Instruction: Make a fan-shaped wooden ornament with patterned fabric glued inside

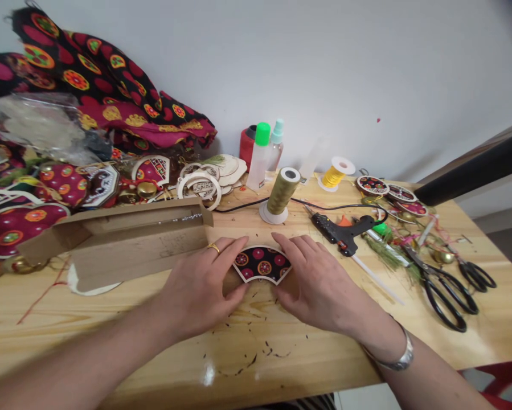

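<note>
Between my two hands is a small fan-shaped ornament, faced with dark patterned fabric inside a pale wooden rim. My left hand, with a ring on one finger, grips its left end between thumb and fingers. At the opposite end my right hand pinches the piece the same way. The undersides of the fingertips are hidden. Just beyond the ornament stands a cone of olive thread. Dark fabric scraps are scattered on the wooden table nearer to me.
An open cardboard box lies left, before finished ornaments and patterned cloth. A black glue gun with its cable, large scissors and smaller scissors lie right. A green-capped bottle and a yellow spool stand behind.
</note>
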### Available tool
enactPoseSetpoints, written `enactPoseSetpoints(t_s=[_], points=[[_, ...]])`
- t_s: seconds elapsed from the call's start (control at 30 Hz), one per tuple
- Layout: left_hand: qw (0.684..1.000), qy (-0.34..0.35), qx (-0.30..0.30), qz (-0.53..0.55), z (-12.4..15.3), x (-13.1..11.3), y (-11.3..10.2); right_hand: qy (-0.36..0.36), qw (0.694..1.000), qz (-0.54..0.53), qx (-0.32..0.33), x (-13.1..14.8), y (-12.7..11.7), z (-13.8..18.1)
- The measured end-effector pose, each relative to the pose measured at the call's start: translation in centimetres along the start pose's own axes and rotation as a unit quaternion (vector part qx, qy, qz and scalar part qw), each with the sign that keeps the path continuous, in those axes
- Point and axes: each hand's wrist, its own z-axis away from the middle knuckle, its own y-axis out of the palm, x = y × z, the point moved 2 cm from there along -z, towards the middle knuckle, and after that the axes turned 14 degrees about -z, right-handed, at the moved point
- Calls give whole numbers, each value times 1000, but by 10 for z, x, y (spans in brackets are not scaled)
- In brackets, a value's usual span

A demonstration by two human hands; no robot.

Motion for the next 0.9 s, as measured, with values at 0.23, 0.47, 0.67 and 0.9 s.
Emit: enactPoseSetpoints(t_s=[0.23, 0.47, 0.67, 0.9], points=[[1000, -5, -10, 21, 2, 1, -5, -23, 995, -90, -37, -3, -12, 3], [998, 9, -48, 36, 2, 1, -3, -26, 992, -114, -37, -7, -12, 0], [999, 16, -32, 31, 1, 0, -1, -27, 993, -111, -36, -8, -10, -2], [999, 23, -16, 28, 0, 0, -1, -26, 994, -100, -32, -11, -7, -3]])
